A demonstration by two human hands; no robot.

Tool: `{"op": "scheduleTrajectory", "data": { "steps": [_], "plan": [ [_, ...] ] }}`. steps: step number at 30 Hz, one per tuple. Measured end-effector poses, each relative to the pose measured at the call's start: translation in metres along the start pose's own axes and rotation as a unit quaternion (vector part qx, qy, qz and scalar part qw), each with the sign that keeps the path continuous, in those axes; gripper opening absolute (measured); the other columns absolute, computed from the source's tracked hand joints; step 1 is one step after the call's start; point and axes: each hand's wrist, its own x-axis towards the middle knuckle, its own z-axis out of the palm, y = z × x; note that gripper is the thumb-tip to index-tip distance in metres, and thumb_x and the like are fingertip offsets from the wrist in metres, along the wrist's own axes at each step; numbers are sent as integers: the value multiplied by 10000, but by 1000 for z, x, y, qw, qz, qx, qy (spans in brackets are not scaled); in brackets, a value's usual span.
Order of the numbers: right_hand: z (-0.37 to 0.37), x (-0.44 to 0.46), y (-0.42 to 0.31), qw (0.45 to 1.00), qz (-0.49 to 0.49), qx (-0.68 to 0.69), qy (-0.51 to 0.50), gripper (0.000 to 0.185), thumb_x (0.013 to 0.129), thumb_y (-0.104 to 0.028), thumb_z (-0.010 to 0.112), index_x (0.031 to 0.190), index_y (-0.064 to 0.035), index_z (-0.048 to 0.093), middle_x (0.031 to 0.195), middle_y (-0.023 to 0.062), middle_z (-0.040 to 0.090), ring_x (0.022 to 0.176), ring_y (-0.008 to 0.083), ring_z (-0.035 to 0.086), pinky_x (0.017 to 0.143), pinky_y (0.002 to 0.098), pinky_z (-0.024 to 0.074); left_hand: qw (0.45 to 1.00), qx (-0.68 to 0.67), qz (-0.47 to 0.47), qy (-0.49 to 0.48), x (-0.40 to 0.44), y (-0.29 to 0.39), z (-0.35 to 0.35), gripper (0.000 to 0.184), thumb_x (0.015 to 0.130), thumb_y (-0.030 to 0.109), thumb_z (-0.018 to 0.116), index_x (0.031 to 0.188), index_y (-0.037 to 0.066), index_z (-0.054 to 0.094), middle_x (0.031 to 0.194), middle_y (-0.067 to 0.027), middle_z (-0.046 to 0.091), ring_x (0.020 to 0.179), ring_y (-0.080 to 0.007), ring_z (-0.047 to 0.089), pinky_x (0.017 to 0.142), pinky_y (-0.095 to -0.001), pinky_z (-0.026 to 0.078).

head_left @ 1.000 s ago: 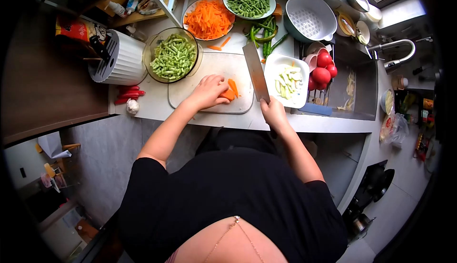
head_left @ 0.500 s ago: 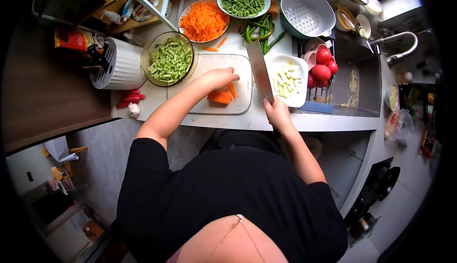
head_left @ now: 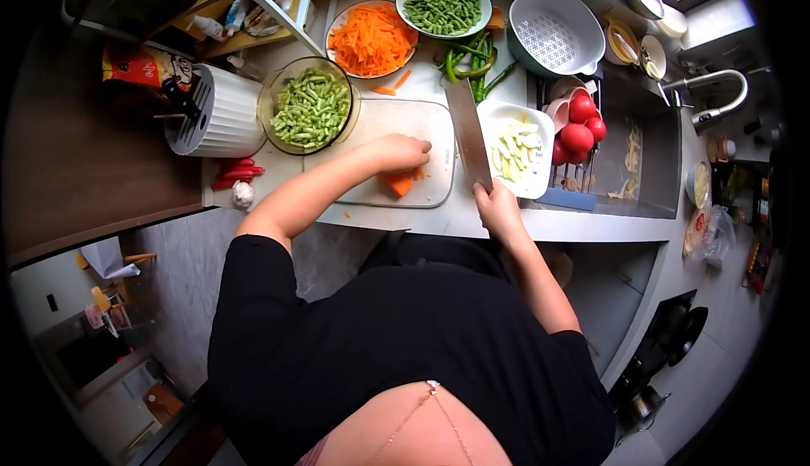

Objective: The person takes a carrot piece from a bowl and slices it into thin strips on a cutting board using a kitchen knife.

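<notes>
My left hand point(head_left: 403, 154) is over the white cutting board point(head_left: 371, 120), fingers drawn together and bent down at thin carrot slices point(head_left: 419, 174). The fingertips are partly hidden. A larger carrot chunk point(head_left: 395, 184) lies beside the slices, under my wrist. In my right hand point(head_left: 498, 210) is a cleaver point(head_left: 469, 132), gripped by its handle, with the broad blade pointing away from me. The blade is between the board's right edge and a white dish point(head_left: 544, 141) of pale green cut pieces.
A glass bowl of cut green beans point(head_left: 348, 132), a plate of carrot strips point(head_left: 373, 73) and another of green beans point(head_left: 488, 23) stand around the board. Green peppers point(head_left: 479, 73), a grey colander point(head_left: 553, 65), tomatoes point(head_left: 577, 138) and the sink point(head_left: 658, 200) are farther right. Garlic point(head_left: 242, 194) lies left.
The view has shifted slightly, moving the scene right and down. My left hand has come down nearer the carrot slices and covers more of them. My right hand still holds the cleaver.
</notes>
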Motion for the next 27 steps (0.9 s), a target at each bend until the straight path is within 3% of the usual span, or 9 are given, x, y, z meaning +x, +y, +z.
{"op": "scheduleTrajectory", "data": {
  "steps": [2, 8, 12, 13, 18, 21, 23, 24, 27],
  "plan": [
    [-2, -2, -6, 1000, 8, -1, -9, 283, 885, -196, 534, 927, 77, 596, 831, 285, 631, 823, 434, 616, 752, 438, 480, 992, 108, 53, 26, 1, -1, 5, 163, 853, 156, 482, 861, 4, 541, 890, -161, 592, 813, -323, 622, 706, -420, 512],
    [-3, -1, -4, 1000, -6, -12, -6, 287, 886, -200, 531, 927, 76, 596, 816, 278, 632, 797, 432, 616, 731, 439, 478, 993, 86, 37, 70, 8, -19, 20, 130, 825, 136, 521, 860, 24, 577, 919, -137, 601, 845, -309, 633, 702, -406, 526],
    [-6, 3, 0, 1000, -16, -9, 5, 288, 888, -201, 529, 934, 75, 596, 817, 277, 633, 797, 432, 615, 727, 441, 477, 936, -279, -117, 178, -7, -29, -40, 101, 845, 116, 501, 914, 51, 537, 883, -149, 571, 824, -303, 584, 708, -391, 492],
    [-6, 2, 0, 1000, -12, -8, 5, 287, 889, -201, 529, 937, 74, 596, 818, 277, 633, 799, 432, 615, 729, 441, 477, 928, -8, 11, 373, -10, -43, -53, 75, 843, 102, 532, 897, 51, 528, 875, -153, 547, 798, -322, 575, 690, -405, 487],
    [-14, 4, -8, 1000, 13, -1, -10, 277, 889, -189, 531, 965, 70, 594, 824, 278, 636, 812, 429, 619, 737, 437, 480, 836, 100, -143, 520, 1, -80, -90, 129, 825, 77, 566, 925, 34, 497, 989, -189, 531, 817, -374, 590, 694, -474, 490],
    [-16, 4, -4, 1000, -2, 12, 2, 269, 888, -179, 529, 974, 67, 595, 825, 279, 636, 801, 426, 621, 729, 432, 480, 821, 87, -199, 527, 4, -54, -77, 131, 830, 59, 540, 954, 30, 509, 987, -204, 555, 849, -392, 594, 719, -467, 506],
    [-21, 4, -5, 1000, -3, 19, 8, 266, 889, -173, 527, 979, 67, 596, 827, 279, 637, 801, 425, 622, 728, 427, 481, 878, 29, -267, 397, 8, -44, -46, 180, 839, 50, 517, 1016, 21, 533, 972, -188, 584, 863, -375, 607, 754, -457, 516],
    [-23, 1, -3, 1000, 1, 24, 9, 264, 889, -171, 525, 981, 67, 596, 828, 278, 638, 801, 424, 622, 727, 425, 482, 890, 23, -367, 268, 21, -47, -14, 206, 852, 65, 509, 1049, 21, 549, 917, -169, 603, 847, -353, 622, 752, -442, 519],
    [-28, 2, -5, 1000, 16, 20, 2, 259, 886, -167, 531, 970, 69, 593, 828, 273, 641, 814, 425, 623, 736, 424, 484, 838, 50, -446, 311, 47, -47, 3, 205, 868, 139, 545, 1038, 25, 551, 991, -191, 576, 905, -346, 596, 770, -437, 503]
  ]
}}
